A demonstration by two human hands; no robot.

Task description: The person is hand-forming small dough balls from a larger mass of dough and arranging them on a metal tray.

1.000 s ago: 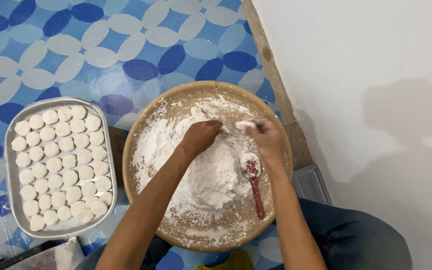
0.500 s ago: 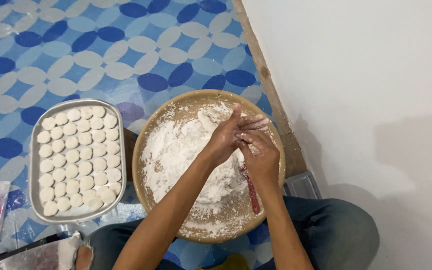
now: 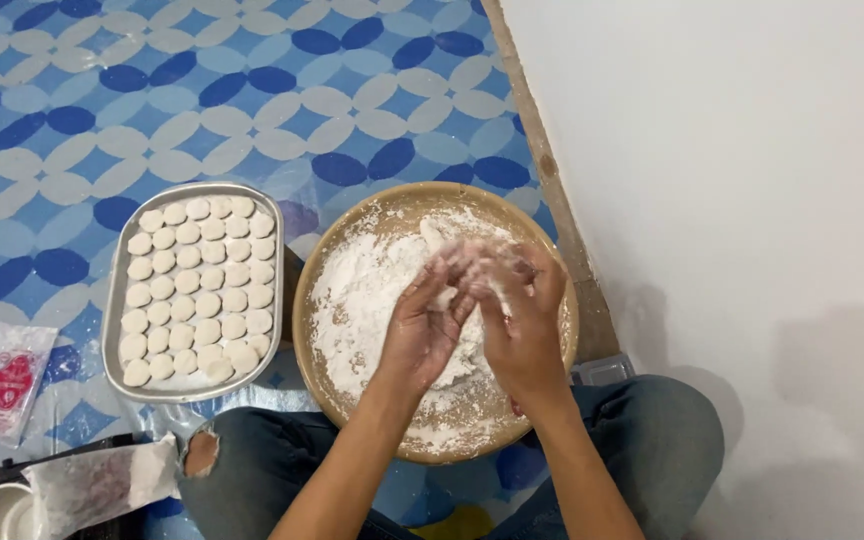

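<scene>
A wide tan bowl holds a heap of white flour on the patterned floor. My left hand and my right hand are raised together over the bowl's far half, both dusted with flour. Their fingers close around a small white dough lump, which is blurred by motion. To the left stands a metal tray with several rows of flat round dough pieces.
My knees in jeans frame the bowl's near edge. A small red and white packet and a floury plastic bag lie at the lower left. A white wall runs along the right.
My hands left the flour and came together above the bowl, working something white between the fingers. The red spoon seen on the flour earlier is now hidden behind my right hand.
</scene>
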